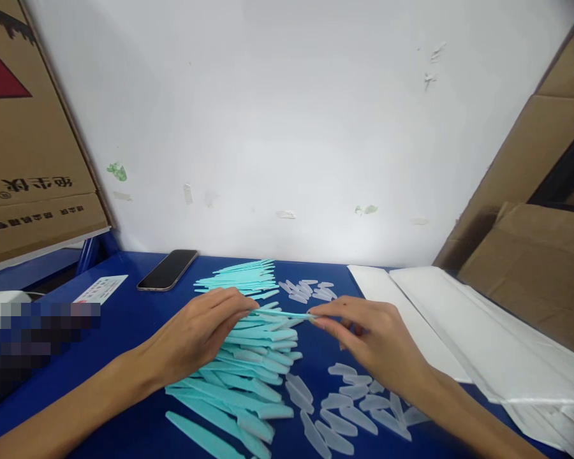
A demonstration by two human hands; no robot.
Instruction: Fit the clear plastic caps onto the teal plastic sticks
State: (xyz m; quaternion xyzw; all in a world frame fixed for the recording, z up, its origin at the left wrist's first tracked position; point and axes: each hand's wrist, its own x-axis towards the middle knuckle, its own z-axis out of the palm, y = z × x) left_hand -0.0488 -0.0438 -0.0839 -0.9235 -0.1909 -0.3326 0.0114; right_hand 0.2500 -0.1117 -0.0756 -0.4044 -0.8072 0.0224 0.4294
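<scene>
Between my two hands a thin teal eyebrow razor (283,313) is held level, seen almost edge-on. My left hand (203,335) pinches its left end with the fingers closed. At its right end, thumb and forefinger of my right hand (370,335) are pressed together; whether a cap is on that end is hidden. Beneath lies a large pile of teal razors (253,382), many with whitish blade ends pointing right. Several loose translucent blade caps (337,421) are scattered below my right hand.
Farther back are a smaller stack of teal razors (239,277) and more caps (306,291). A phone (168,270) and a printed card (100,289) lie at left on the blue table (138,325). White sheets (463,319) lie at right. Cardboard boxes (33,140) flank the white wall.
</scene>
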